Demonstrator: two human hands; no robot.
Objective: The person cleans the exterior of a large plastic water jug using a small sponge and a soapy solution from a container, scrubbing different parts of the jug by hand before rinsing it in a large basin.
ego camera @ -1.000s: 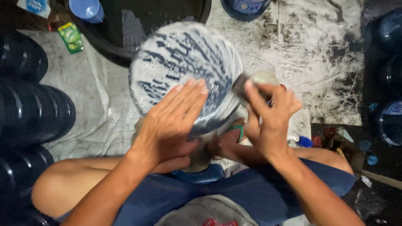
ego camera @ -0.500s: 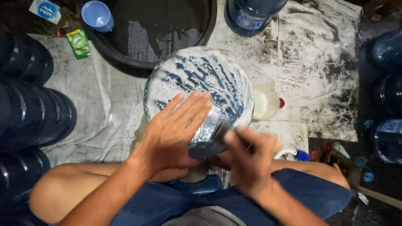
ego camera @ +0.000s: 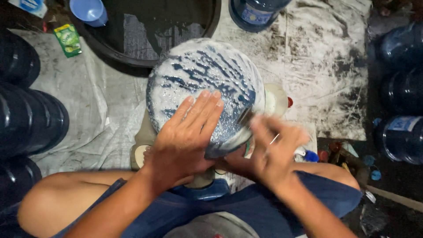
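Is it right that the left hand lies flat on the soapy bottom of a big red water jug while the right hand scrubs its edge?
Not quite: the water jug is blue, not red. The head view shows the left hand flat on its foam-covered bottom and the blurred right hand at its edge with a scrubber.

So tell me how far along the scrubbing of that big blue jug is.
Done, by the look of it: the big blue jug is lathered with white suds over its upturned bottom. In hand: the left hand lies flat on it, steadying, while the blurred right hand scrubs its side with a small pad. Left: foam is not rinsed off; other dark jugs lie alongside.
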